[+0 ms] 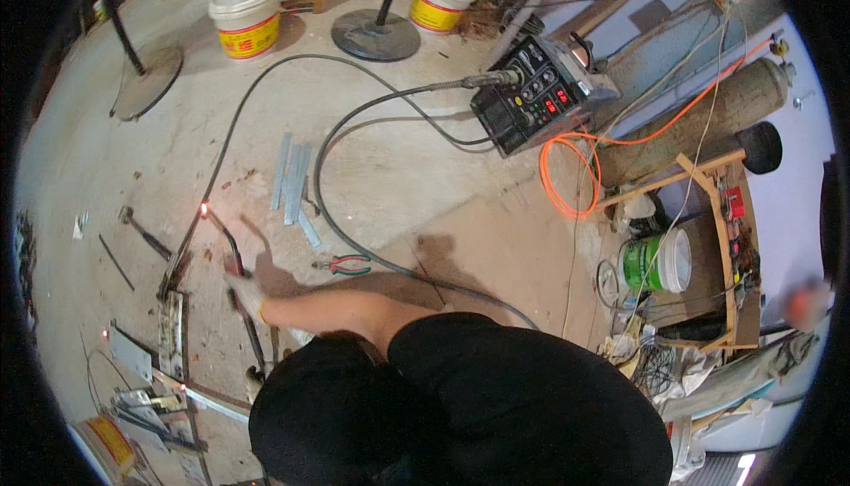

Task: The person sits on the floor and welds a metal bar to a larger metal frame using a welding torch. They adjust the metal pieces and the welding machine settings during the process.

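My right hand (pixel 243 296), in a pale glove, grips the black handle of a welding torch (pixel 234 247). Its curved neck points away from me, and a small bright orange glow shows at the tip, where a black cable (pixel 232 127) also crosses the view. That cable runs down to a dark, rusty metal piece (pixel 173 278) beside a narrow metal frame (pixel 173 335) on the floor. A hammer (pixel 146 234) lies just beyond. Right of the hand are red-and-green pliers (pixel 343 265) and several thin metal strips (pixel 290 181). My left hand cannot be seen; black clothing fills the lower middle.
A welding machine (pixel 540 96) with lit red digits stands at the far right, its thick cable looping across the floor. Behind are white-and-yellow buckets (pixel 246 17) and round-based stands (pixel 376 36). An orange hose (pixel 567 176), gas cylinder (pixel 691 119) and green bucket (pixel 651 260) stand right.
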`<state>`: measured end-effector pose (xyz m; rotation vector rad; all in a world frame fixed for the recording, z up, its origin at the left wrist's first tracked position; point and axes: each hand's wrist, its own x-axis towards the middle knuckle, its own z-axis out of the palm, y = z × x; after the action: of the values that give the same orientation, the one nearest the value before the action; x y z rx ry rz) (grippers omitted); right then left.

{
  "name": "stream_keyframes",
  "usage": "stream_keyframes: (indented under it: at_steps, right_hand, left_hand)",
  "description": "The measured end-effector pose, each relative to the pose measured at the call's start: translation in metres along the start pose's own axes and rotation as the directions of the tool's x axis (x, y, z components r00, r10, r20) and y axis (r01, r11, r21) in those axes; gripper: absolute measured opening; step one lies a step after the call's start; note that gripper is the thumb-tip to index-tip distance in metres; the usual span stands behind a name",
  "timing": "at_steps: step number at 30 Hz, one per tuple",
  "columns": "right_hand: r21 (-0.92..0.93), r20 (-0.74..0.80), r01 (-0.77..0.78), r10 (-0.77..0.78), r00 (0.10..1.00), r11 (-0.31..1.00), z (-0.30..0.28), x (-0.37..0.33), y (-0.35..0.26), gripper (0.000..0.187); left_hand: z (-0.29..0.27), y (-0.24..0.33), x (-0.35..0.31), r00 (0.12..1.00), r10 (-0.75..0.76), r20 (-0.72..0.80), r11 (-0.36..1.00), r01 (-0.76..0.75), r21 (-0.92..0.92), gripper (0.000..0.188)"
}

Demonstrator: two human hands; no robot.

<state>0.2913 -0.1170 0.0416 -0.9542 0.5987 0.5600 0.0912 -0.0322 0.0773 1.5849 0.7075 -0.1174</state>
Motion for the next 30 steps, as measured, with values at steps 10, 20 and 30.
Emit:
stream_keyframes:
  at_steps: [10,20,30]
  right_hand:
    - [-0.786,0.058,0.195,-0.245,0.968,0.587,-0.103,-0.05,-0.037,0.053]
    - [-0.887,-0.37,0.178,-0.885,0.283,0.427,-0.461,-0.111,-0.387,0.033]
    - [-0.842,-0.301,-0.501,-0.946,0.123,0.203,-0.549,-0.174,-0.496,0.074]
  left_hand:
    - [0.063,-0.108,0.104,0.912,-0.21,0.354,0.921,0.305,-0.241,0.065]
    - [0.088,-0.035,0.066,0.959,-0.229,0.166,0.952,0.256,-0.168,0.041]
    - [0.081,-0.038,0.069,0.953,-0.271,0.138,0.939,0.293,-0.18,0.029]
